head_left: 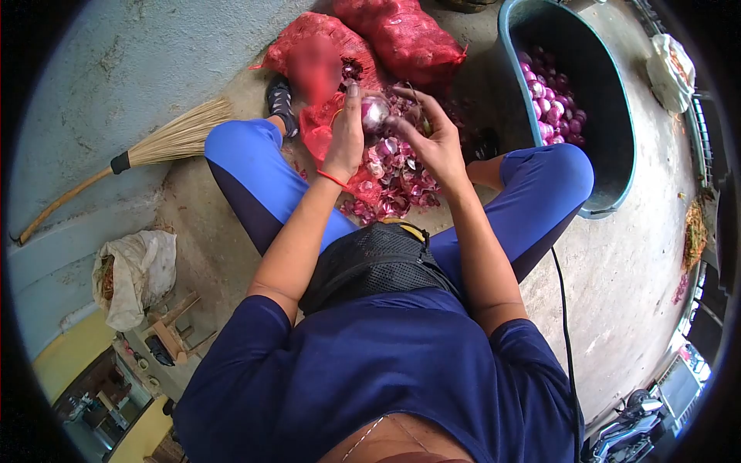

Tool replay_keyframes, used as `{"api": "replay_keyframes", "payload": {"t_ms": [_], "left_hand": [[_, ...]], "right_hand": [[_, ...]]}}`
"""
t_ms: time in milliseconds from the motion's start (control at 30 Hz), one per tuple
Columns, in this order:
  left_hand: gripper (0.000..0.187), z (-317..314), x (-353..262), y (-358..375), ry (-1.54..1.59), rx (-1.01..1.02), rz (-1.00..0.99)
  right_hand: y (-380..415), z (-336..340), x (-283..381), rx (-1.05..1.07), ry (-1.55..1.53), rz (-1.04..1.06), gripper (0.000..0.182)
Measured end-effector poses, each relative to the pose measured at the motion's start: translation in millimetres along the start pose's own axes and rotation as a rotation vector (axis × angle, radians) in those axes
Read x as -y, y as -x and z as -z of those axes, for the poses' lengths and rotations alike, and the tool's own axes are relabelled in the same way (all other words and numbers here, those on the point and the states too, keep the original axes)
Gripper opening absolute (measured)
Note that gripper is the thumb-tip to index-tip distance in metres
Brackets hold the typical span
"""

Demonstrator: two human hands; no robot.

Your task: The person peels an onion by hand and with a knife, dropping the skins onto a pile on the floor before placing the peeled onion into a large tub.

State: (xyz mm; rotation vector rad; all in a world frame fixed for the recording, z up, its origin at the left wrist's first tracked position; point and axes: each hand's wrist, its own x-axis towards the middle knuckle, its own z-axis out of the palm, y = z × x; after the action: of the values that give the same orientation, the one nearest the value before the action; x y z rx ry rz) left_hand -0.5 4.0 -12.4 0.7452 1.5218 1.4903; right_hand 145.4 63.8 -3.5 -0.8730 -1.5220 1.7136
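A purple-and-white onion (375, 114) is held up in my left hand (347, 139), whose fingers close on its left side. My right hand (438, 147) is at the onion's right, with its fingers curled and its thumb blurred close to the onion's surface. Between the right thumb and fingers there is a thin, dark greenish bit that I cannot make out. Below both hands lies a heap of loose onion skins (397, 174) on the floor between my legs. Red netting (316, 133) lies beside the left hand.
Two red mesh sacks (328, 38) (401, 38) stand ahead. To the right is a large blue-grey tub (610, 100) with many onions (552, 104) at its left side. A broom (166, 143) leans left, near a white sack (139, 274). A black cable (567, 332) runs at right.
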Motion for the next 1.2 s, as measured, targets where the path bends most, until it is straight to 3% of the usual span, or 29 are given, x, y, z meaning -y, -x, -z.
{"api": "replay_keyframes", "payload": {"t_ms": [167,267,367,500,533,600,667,800,933,1033,1200], "left_hand": [[0.065,-4,-1,4,-0.036,0.020,-0.014],[0.060,14,8,-1,0.416,0.267,0.299],[0.052,13,2,-4,0.750,0.241,0.329],[0.035,12,0,-8,0.916,0.095,0.257],[0.030,12,-2,-9,0.883,0.100,0.204],[0.031,17,2,-10,0.900,0.068,0.278],[0.038,19,6,-9,0.870,0.017,0.342],[0.042,24,16,-11,0.881,0.198,0.399],[0.042,17,14,-8,0.796,0.202,0.355],[0.041,1,-6,1,0.665,0.097,0.340],[0.039,-11,-5,6,0.481,0.050,0.215]], "right_hand": [[-3,-4,-11,-0.060,-0.045,-0.007,0.023],[-8,8,-8,-0.155,0.155,-0.035,0.023],[-11,21,-6,-0.176,0.360,-0.207,0.027],[-14,26,-18,-0.151,0.401,-0.183,0.026],[-12,23,-18,-0.151,0.306,-0.111,0.025],[-9,12,-16,-0.145,0.111,0.041,0.023],[-7,12,-14,-0.079,0.016,-0.085,0.022],[-4,8,-7,-0.028,0.014,-0.166,0.024],[-4,1,-10,0.000,-0.047,-0.028,0.029],[-2,-6,-4,0.008,-0.240,-0.070,0.032],[-2,-10,-8,-0.019,-0.190,-0.018,0.028]]}}
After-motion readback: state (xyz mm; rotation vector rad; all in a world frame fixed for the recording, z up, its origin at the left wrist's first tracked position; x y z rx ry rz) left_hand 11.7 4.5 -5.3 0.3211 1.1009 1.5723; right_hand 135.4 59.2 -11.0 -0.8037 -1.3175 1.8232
